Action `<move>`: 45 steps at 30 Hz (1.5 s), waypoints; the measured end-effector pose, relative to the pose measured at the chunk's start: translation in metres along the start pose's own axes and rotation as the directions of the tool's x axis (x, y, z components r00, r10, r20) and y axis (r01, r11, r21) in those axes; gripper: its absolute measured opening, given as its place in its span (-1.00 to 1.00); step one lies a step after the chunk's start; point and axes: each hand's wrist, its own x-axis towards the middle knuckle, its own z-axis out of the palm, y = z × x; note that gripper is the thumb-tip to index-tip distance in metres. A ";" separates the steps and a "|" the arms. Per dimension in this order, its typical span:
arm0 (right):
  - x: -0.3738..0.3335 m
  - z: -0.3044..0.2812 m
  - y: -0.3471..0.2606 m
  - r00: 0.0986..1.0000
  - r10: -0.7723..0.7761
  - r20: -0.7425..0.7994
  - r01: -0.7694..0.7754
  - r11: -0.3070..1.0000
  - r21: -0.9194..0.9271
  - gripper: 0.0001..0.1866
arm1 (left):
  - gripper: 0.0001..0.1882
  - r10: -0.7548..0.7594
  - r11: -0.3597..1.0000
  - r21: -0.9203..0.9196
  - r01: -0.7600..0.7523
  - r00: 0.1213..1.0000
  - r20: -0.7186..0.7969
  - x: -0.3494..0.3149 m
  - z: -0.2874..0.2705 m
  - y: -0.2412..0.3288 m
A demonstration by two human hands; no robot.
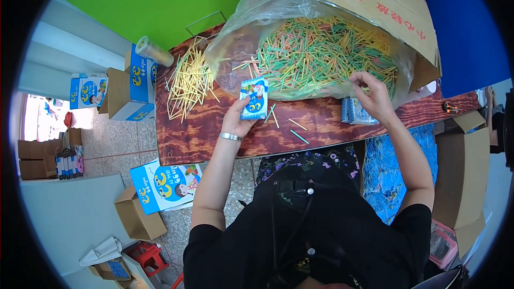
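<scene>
1. Stack of flat brown cartons [32, 160] stood at the far left on the floor, with a row of small packets beside it.
2. Blue-and-white printed boxes [88, 90] lay on the tiled floor left of the table; one larger blue box [166, 184] lay nearer the person, next to an open brown carton [139, 218].
3. Roll of clear tape [152, 51] rested at the table's left rear corner, on top of a blue box.
4. Wooden table [203, 134], dark reddish grain, ran across the middle of the view.
5. Loose pile of yellow sticks [190, 80] lay on the table's left part, well apart from the bag.
6. Left hand [238, 118], with a silver bracelet on the wrist, pinched a small blue-and-white packet [254, 98] between thumb and fingers, holding it upright just above the table, in front of the bag.
7. A few stray sticks [292, 128] lay on the table between the two hands.
8. Clear plastic bag [235, 48], lining a large brown cardboard box [369, 5], held a heap of green, yellow and orange sticks [321, 53].
9. Right hand [372, 96] reached into the bag's front edge, fingers curled and pinching at the sticks; how many it gripped could not be told.
10. Stack of small blue packets [353, 112] sat on the table just below the right hand.
11. Open brown carton [463, 176] stood at the far right.
</scene>
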 end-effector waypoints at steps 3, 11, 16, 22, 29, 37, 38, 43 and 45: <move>-0.005 -0.001 0.002 1.000 -0.009 -0.008 0.009 1.000 0.016 -0.82 | -0.58 -0.033 0.997 0.063 0.034 0.999 -0.020 0.023 -0.004 0.007; -0.012 -0.004 0.002 0.997 0.014 -0.079 -0.013 1.000 0.020 -0.83 | -0.59 0.155 0.956 0.247 -0.157 0.988 0.026 0.036 0.016 0.019; -0.017 -0.004 0.019 0.962 0.106 -0.252 -0.075 0.989 0.129 -0.84 | -0.61 0.319 0.882 0.314 -0.351 0.936 0.148 0.032 0.096 0.043; -0.021 -0.006 0.043 0.954 0.215 -0.211 -0.206 0.976 0.067 -0.75 | -0.71 0.374 0.917 0.089 -0.389 0.915 0.150 0.072 0.137 0.060; -0.047 0.053 -0.011 0.886 -0.433 0.164 0.463 0.846 -0.263 -0.58 | -0.65 0.382 0.913 0.117 -0.390 0.920 0.088 0.082 0.161 0.062; -0.066 0.160 -0.024 0.862 -0.334 0.381 0.499 0.694 -0.520 -0.57 | -0.65 0.395 0.905 0.124 -0.406 0.913 0.106 0.078 0.156 0.064; -0.065 0.166 -0.021 0.858 -0.339 0.385 0.505 0.690 -0.518 -0.57 | -0.65 0.397 0.904 0.130 -0.407 0.913 0.092 0.079 0.155 0.065; -0.046 0.175 -0.014 0.786 -0.326 0.525 0.600 0.610 -0.519 -0.81 | -0.74 0.404 0.910 0.069 -0.409 0.912 0.075 0.083 0.150 0.064; -0.028 0.174 -0.010 0.725 -0.448 0.524 0.681 0.581 -0.446 -0.84 | -0.74 0.407 0.909 0.064 -0.412 0.910 0.077 0.084 0.149 0.064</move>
